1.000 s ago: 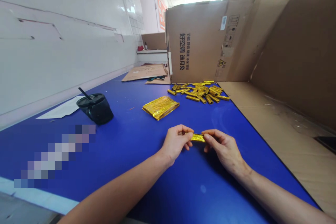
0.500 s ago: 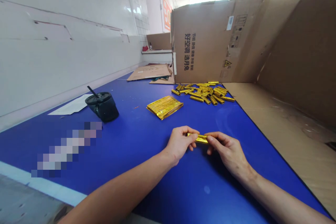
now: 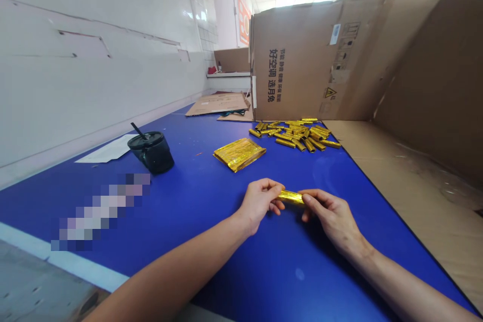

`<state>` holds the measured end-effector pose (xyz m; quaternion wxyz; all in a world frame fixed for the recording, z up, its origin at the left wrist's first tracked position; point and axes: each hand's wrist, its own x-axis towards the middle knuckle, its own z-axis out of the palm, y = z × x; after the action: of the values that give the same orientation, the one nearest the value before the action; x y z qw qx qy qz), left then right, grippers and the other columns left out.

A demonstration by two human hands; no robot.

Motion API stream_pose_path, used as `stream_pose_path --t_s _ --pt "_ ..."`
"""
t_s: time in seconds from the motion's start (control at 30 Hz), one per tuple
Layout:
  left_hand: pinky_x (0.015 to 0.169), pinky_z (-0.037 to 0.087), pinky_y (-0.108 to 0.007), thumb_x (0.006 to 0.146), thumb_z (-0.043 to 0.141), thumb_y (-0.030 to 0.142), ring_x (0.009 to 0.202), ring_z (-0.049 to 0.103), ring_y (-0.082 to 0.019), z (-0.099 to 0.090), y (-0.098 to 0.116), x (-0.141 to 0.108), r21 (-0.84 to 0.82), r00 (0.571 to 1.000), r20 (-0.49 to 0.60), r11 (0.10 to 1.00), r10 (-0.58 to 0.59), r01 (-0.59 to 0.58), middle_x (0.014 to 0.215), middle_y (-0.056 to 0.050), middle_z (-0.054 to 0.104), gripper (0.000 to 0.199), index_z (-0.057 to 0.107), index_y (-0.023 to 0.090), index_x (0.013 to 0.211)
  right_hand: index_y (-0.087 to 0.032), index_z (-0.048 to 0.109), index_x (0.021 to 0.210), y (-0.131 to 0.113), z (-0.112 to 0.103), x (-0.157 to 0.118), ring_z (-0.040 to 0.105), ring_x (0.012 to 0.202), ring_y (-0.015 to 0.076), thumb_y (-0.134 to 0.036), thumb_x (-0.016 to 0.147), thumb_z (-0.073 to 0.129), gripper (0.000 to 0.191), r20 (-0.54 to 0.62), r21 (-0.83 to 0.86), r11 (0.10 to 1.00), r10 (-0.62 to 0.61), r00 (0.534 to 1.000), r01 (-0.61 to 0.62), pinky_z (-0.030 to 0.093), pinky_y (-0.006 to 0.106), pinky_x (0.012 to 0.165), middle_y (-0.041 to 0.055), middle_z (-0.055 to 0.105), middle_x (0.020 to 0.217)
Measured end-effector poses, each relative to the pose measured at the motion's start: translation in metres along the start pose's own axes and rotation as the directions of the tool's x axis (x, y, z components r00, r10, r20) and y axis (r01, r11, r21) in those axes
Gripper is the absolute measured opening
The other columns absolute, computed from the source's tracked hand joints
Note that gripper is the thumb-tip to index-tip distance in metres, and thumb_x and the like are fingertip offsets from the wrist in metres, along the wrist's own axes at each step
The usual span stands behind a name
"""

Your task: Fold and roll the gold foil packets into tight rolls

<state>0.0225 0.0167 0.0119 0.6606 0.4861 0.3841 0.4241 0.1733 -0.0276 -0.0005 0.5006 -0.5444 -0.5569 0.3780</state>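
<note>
Between my two hands is a small gold foil roll (image 3: 292,197), held just above the blue table (image 3: 211,241). My left hand (image 3: 261,204) pinches its left end between thumb and fingers. At the other end, my right hand (image 3: 327,212) grips it with thumb and forefinger. Beyond my left hand lies a flat stack of gold foil sheets (image 3: 240,154). Farther back, near the table's right edge, several similar gold rolls (image 3: 298,135) lie in a loose heap.
A dark cup with a straw (image 3: 154,153) stands at the left beside a white paper (image 3: 103,150). A large cardboard box (image 3: 302,60) rises behind the heap, with more cardboard (image 3: 407,186) along the right. Flat cardboard pieces (image 3: 217,104) lie at the back. A pixelated patch covers something at left.
My left fingers have slid toward the left end of the gold roll, so more of it shows between my hands. The whole view has shifted slightly.
</note>
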Motion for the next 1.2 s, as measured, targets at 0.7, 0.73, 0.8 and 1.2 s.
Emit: stream_pose_path --t_s 0.7,0.73,0.8,1.2 --pt "0.044 0.043 -0.018 0.075 0.053 0.022 0.049 0.056 -0.009 0.0020 0.0028 -0.0029 -0.109 0.996 0.079 0.993 -0.045 0.053 0.063 -0.003 0.057 0.013 0.051 0.010 0.078 -0.013 0.062 0.079 -0.0044 0.0020 -0.0020 0.048 0.038 0.0096 -0.049 0.070 0.053 0.037 0.041 0.028 0.997 0.076 0.996 -0.077 0.036 0.022 0.040 -0.0001 0.057 0.052" --pt "0.045 0.044 -0.018 0.073 0.055 0.019 0.052 0.057 -0.009 0.0025 0.0033 -0.0036 -0.111 0.996 0.087 0.993 -0.019 0.029 0.065 -0.004 0.058 0.013 0.051 0.009 0.081 -0.013 0.060 0.077 -0.0035 0.0015 -0.0007 0.047 0.036 0.0092 -0.051 0.070 0.052 0.039 0.045 0.072 0.991 0.112 0.993 -0.115 0.035 0.021 0.038 -0.0002 0.057 0.052" --pt "0.048 0.045 -0.019 0.071 0.057 0.015 0.054 0.058 -0.010 0.0030 0.0035 -0.0043 -0.097 0.996 0.083 0.995 0.020 -0.012 0.067 -0.004 0.058 0.015 0.051 0.009 0.084 -0.013 0.057 0.084 -0.0017 0.0013 0.0011 0.047 0.035 0.0094 -0.053 0.069 0.052 0.042 0.055 0.156 0.975 0.149 0.987 -0.156 0.035 0.022 0.037 -0.0002 0.057 0.055" --pt "0.048 0.045 -0.020 0.068 0.059 0.020 0.049 0.058 -0.010 0.0017 0.0009 -0.0011 -0.068 0.999 0.025 0.998 0.021 -0.019 0.057 0.000 0.056 0.016 0.051 0.011 0.079 -0.013 0.057 0.091 -0.0020 0.0026 0.0006 0.050 0.038 0.0102 -0.050 0.066 0.058 0.045 0.068 0.133 0.987 0.084 0.994 -0.093 0.036 0.022 0.037 0.0003 0.057 0.058"
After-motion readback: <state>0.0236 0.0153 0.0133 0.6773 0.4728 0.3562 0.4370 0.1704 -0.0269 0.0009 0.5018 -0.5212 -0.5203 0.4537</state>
